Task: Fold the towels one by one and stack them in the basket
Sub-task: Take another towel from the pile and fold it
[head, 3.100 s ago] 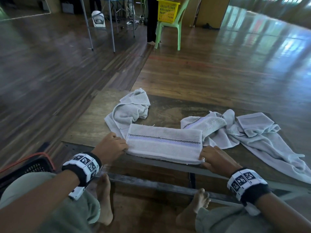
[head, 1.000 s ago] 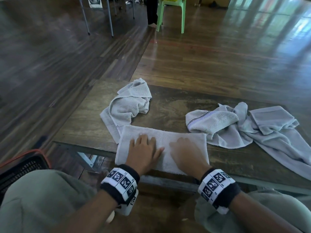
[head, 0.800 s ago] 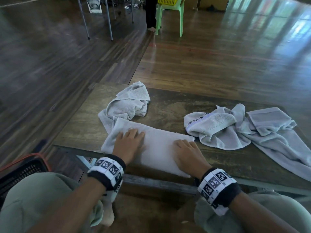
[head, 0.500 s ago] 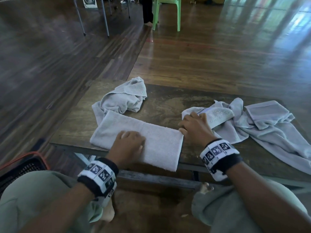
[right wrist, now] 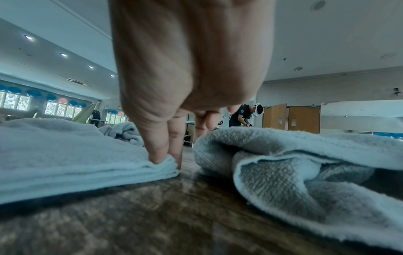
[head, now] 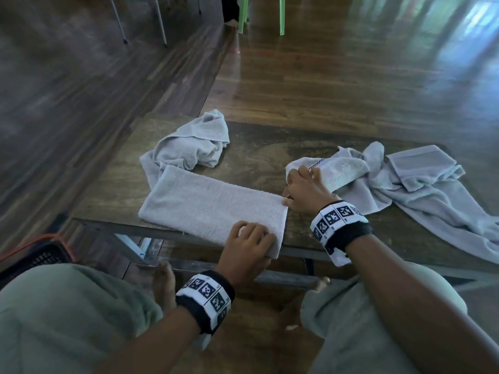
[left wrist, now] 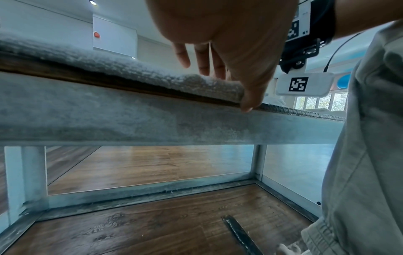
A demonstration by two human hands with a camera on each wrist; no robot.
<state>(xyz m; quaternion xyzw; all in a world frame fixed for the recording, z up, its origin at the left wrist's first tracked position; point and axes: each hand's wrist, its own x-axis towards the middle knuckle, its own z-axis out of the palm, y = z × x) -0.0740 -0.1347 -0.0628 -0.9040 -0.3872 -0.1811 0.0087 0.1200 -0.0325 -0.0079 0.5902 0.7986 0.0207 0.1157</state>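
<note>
A grey folded towel [head: 210,206] lies as a long strip across the front of the low wooden table [head: 259,157], its near right corner hanging over the edge. My left hand [head: 251,238] grips that near right corner, fingers curled on top and thumb [left wrist: 250,96] against the towel's end. My right hand [head: 299,190] pinches the far right corner [right wrist: 167,162] between thumb and forefinger. The dark basket [head: 35,255] with an orange rim stands on the floor at lower left, mostly hidden by my knee.
One crumpled grey towel [head: 194,147] lies at the table's back left, touching the folded one. A heap of crumpled towels [head: 405,184] spreads over the right side, just behind my right hand. Green chair legs [head: 280,14] and metal table legs [head: 159,20] stand far off.
Both hands left the top of the folded towel, where they pressed flat, and went to its right end. The left hand crossed rightward to the near corner; the right took the far corner.
</note>
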